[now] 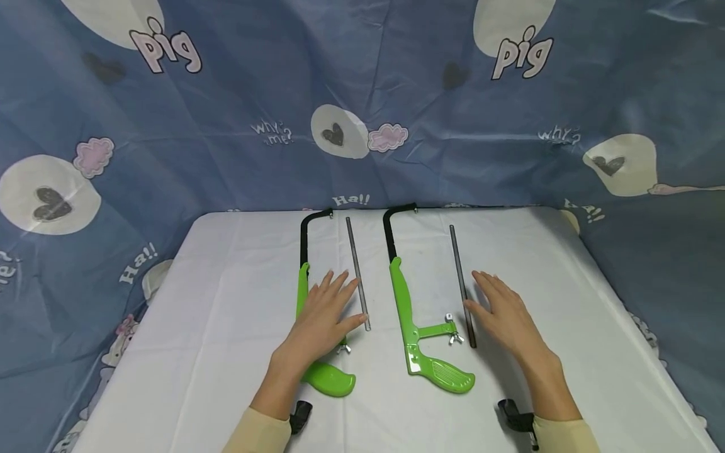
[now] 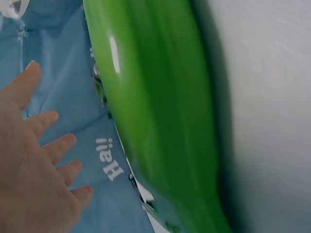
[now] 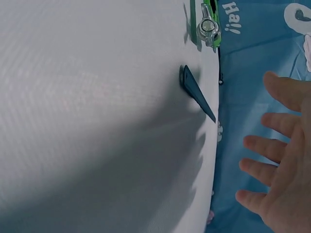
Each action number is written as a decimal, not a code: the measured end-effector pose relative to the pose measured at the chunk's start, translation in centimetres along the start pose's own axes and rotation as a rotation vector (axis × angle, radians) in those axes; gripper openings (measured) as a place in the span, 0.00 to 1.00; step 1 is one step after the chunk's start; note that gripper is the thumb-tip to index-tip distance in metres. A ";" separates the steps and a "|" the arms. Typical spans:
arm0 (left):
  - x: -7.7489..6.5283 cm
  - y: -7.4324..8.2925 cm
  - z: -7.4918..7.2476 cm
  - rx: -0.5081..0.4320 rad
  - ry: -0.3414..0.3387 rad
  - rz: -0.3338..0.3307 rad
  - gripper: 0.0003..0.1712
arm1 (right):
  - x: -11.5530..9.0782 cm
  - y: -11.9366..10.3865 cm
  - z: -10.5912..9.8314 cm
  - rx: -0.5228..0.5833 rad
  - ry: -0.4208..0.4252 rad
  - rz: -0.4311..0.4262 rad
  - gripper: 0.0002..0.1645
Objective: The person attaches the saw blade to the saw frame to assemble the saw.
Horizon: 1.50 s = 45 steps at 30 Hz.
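Note:
Two hacksaw frames with green handles and black bows lie on the white table, the left frame partly hidden under my left hand. The right frame shows whole, with a wing nut on its lower arm. Beside each frame lies a thin dark strip like a hacksaw blade: the left strip and the right strip. My left hand hovers with fingers spread and holds nothing. My right hand is over the table just right of the right strip, fingers extended, also holding nothing.
A white cloth covers the table. Blue printed fabric hangs behind it and along both sides. Each wrist wears a black device, the left device and the right device.

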<state>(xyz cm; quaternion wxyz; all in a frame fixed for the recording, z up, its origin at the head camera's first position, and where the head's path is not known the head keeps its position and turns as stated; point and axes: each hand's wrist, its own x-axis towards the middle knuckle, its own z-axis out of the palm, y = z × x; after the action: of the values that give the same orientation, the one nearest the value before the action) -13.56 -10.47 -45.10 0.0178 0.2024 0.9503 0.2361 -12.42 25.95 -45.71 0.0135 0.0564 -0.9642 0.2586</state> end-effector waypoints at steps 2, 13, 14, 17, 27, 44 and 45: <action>0.1 0.4 0.2 0.010 -0.006 0.010 0.42 | 0.1 -0.1 0.1 0.006 -0.006 0.000 0.41; 0.6 2.3 1.3 -0.036 -0.069 0.041 0.42 | 0.4 -0.2 1.2 -0.009 0.009 -0.006 0.36; 0.6 2.5 1.4 -0.036 -0.073 0.043 0.42 | 0.4 -0.2 1.2 -0.011 0.010 -0.005 0.36; 0.7 2.8 1.7 -0.025 -0.083 0.056 0.42 | 0.4 -0.3 1.3 -0.021 0.017 -0.008 0.34; 1.5 4.1 2.3 0.033 -0.112 0.136 0.40 | 0.7 -0.3 1.5 -0.024 0.030 0.004 0.32; 2.0 5.7 3.9 0.091 -0.183 0.161 0.40 | 0.9 -0.7 2.0 -0.036 0.023 0.042 0.34; 2.0 5.8 4.0 0.088 -0.189 0.156 0.40 | 1.0 -0.7 2.0 -0.035 0.019 0.047 0.34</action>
<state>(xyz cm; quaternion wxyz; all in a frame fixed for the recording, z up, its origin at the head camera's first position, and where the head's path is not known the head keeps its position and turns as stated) -12.74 -3.24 -45.85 0.0800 0.2977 0.9351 0.1748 -13.27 24.19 -47.05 0.0175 0.0310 -0.9695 0.2426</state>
